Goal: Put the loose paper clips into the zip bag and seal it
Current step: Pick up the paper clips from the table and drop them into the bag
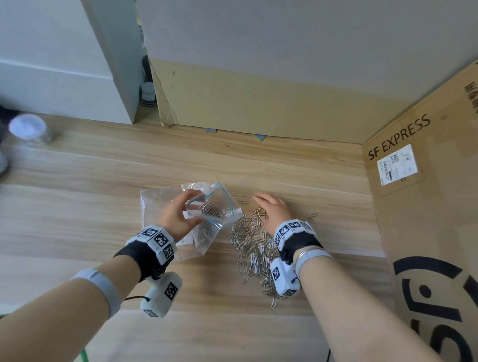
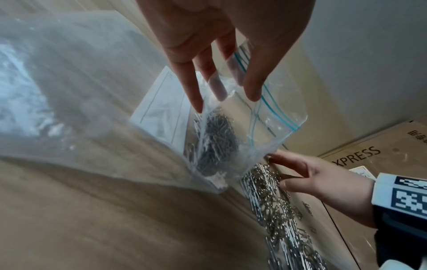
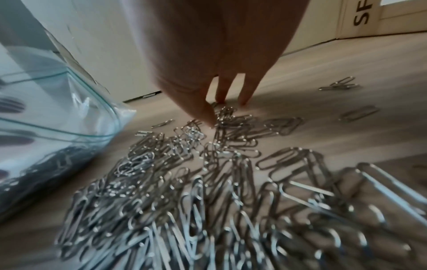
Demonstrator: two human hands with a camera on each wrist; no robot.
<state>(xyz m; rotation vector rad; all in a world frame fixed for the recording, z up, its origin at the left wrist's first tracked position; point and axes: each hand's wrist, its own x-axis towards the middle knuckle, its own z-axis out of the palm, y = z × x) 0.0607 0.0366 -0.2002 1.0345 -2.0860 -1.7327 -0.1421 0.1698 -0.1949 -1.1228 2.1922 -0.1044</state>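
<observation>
The clear zip bag (image 1: 227,205) with a blue-green zip line is held up off the wooden table, mouth open toward the right. My left hand (image 1: 182,212) grips its rim, with some fingers inside the mouth (image 2: 217,85). A dark clump of paper clips (image 2: 219,144) lies inside the bag (image 2: 272,124). A large pile of loose silver paper clips (image 1: 252,248) lies on the table just right of the bag. My right hand (image 1: 269,207) reaches over the pile's far end with straight fingers, whose tips (image 3: 209,120) touch the clips (image 3: 184,191). The bag (image 3: 46,131) sits left of them.
A bigger clear plastic bag (image 1: 156,201) lies under the zip bag. A few stray clips (image 1: 312,215) lie right of the pile. An SF EXPRESS cardboard box (image 1: 430,207) walls the right side, a cardboard sheet (image 1: 250,106) the back, a white box (image 1: 58,60) and a jar (image 1: 30,128) the left.
</observation>
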